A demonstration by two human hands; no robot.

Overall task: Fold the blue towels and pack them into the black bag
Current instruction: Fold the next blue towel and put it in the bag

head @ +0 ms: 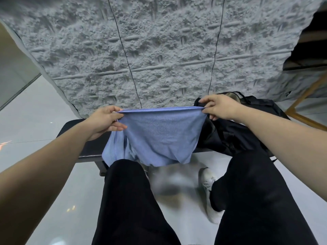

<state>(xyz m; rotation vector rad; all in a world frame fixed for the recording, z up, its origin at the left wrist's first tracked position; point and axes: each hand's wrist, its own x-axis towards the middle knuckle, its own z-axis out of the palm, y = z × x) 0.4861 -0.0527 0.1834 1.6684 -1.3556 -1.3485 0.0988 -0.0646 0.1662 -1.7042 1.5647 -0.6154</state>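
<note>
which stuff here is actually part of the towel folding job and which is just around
Part of the job:
- blue towel, held up by its top corners
- left hand, pinching one corner
- right hand, pinching the other
- black bag on the bench

Just there:
- black bench
- white shoe
- grey textured wall
</note>
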